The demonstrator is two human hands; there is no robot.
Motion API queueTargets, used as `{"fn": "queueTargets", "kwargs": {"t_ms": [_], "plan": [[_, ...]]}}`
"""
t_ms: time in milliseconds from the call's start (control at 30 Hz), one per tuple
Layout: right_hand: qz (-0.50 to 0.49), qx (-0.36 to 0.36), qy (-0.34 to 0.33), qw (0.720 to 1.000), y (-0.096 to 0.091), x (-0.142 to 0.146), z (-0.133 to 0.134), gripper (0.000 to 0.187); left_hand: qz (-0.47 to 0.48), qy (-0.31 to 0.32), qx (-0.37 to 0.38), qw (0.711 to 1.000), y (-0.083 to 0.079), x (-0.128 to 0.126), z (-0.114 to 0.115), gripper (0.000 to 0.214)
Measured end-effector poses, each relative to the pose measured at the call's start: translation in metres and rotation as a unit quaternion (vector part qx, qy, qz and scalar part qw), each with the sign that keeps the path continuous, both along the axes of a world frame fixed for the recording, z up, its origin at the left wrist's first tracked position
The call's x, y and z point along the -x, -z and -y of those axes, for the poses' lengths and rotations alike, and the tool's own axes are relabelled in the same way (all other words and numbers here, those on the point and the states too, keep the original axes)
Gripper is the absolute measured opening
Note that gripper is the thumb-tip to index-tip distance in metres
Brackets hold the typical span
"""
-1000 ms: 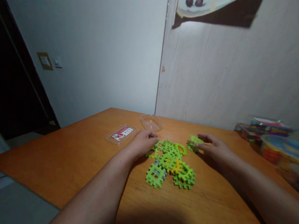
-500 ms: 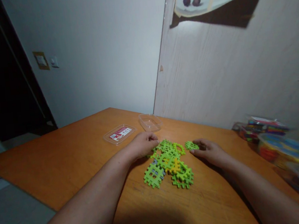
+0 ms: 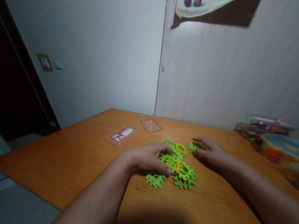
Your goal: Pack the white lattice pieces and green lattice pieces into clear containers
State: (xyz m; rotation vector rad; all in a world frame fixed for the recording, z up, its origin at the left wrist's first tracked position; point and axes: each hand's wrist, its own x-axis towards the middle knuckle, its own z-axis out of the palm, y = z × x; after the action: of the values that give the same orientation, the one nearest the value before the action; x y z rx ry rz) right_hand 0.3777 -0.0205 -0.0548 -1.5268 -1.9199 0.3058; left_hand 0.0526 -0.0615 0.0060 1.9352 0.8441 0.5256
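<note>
A loose pile of flat, notched plastic building pieces, mostly green with some yellow, lies on the wooden table. My left hand reaches over the pile's left side with thumb and fingers apart, hiding part of it. Whether its fingertips press on a piece I cannot tell. To the right, my right hand rests with its fingers spread beside a single green notched piece, which is partly behind the fingers. That piece lies apart from the pile.
Beyond the pile are a clear plastic tub and a flat clear lid with a red and white label. Along the right edge of the table stand containers of colourful items, against the wall.
My left hand has moved right and nearer, from the pile's far left edge to over its middle, and its fingers have spread. My right hand's fingers have opened beside the single green piece.
</note>
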Motion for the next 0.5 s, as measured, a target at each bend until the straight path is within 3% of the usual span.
{"fn": "queueTargets", "kwargs": {"t_ms": [167,500], "plan": [[0.027,0.012,-0.011,0.999,0.005,-0.004,-0.001,0.059,-0.076,-0.009,-0.059,0.995,-0.002,0.003,-0.002,0.063],[0.016,0.001,-0.008,1.0,0.013,-0.006,-0.01,0.048,-0.096,-0.013,-0.098,0.99,0.002,0.003,-0.004,0.057]]}}
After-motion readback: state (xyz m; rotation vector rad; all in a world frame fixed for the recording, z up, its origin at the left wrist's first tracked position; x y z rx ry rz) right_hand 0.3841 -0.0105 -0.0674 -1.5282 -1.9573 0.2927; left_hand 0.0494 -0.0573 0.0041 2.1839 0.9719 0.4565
